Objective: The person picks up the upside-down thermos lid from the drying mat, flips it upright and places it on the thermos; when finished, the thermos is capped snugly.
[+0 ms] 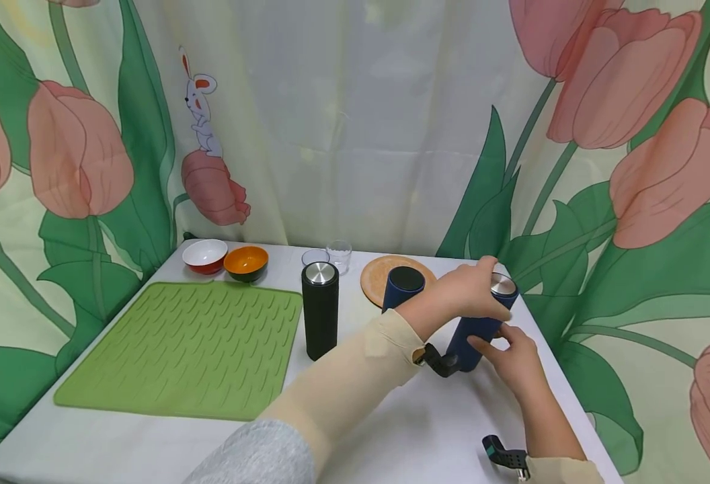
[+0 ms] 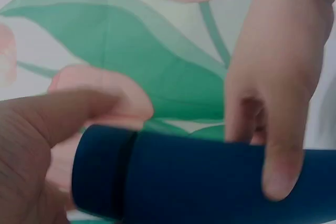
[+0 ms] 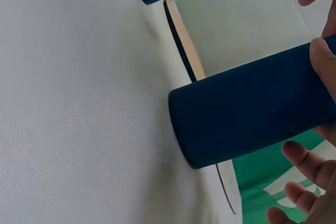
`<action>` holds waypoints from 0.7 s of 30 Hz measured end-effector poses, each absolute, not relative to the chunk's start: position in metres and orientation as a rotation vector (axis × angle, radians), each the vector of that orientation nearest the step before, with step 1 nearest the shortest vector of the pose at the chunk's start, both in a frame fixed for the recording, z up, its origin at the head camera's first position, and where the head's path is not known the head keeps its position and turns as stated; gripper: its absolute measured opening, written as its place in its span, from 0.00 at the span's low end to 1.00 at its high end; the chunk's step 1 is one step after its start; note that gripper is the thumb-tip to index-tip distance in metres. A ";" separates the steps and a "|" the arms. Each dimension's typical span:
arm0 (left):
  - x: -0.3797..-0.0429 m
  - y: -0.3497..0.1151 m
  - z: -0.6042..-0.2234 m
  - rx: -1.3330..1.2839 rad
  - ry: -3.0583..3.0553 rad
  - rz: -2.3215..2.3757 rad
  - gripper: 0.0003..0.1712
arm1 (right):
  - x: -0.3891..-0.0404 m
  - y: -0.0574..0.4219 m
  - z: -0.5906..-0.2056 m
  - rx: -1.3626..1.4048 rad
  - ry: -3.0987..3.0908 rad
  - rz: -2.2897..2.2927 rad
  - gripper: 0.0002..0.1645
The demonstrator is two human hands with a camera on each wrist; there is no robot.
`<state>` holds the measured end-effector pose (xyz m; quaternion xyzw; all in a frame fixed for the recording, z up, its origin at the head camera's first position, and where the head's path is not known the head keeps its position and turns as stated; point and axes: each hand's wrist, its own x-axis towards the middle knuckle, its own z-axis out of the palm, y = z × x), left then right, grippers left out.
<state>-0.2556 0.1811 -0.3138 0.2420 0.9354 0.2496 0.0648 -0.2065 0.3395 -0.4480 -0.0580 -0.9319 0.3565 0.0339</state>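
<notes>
A dark blue bottle (image 1: 473, 334) with a silver-topped lid (image 1: 503, 285) stands at the right side of the table. My left hand (image 1: 468, 290) is at its top, with extended fingers spread around the lid; in the left wrist view a finger (image 2: 92, 103) lies along the cap (image 2: 100, 174). Lower down, my right hand (image 1: 515, 356) holds the bottle's body between thumb (image 2: 283, 174) and fingers. The right wrist view shows the bottle's lower part (image 3: 241, 106). Left of it stands a second blue bottle (image 1: 399, 289) with a black top, partly hidden by my left forearm.
A black bottle (image 1: 321, 316) stands mid-table beside a green ridged mat (image 1: 179, 349). Behind are a red-and-white bowl (image 1: 206, 254), an orange bowl (image 1: 246, 261), clear glasses (image 1: 339, 255) and a round wooden board (image 1: 374, 274). A tulip-patterned curtain (image 1: 355, 134) encloses the table.
</notes>
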 end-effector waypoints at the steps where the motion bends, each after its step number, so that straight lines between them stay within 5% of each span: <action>1: -0.253 0.184 -0.316 0.678 2.860 0.763 0.57 | -0.206 0.339 -0.449 -0.178 -2.865 1.098 0.51; 5: -0.244 0.196 -0.326 0.509 3.047 0.697 0.64 | -0.205 0.340 -0.449 -0.165 -2.844 1.099 0.47; 9: -0.247 0.198 -0.328 0.481 3.129 0.657 0.51 | -0.206 0.340 -0.448 -0.147 -2.833 1.110 0.47; 17: -0.269 0.177 -0.314 0.904 2.787 0.664 0.31 | -0.206 0.339 -0.444 -0.155 -2.848 1.104 0.49; 21: -0.271 0.172 -0.310 0.941 2.666 0.655 0.31 | -0.205 0.340 -0.447 -0.149 -2.854 1.122 0.50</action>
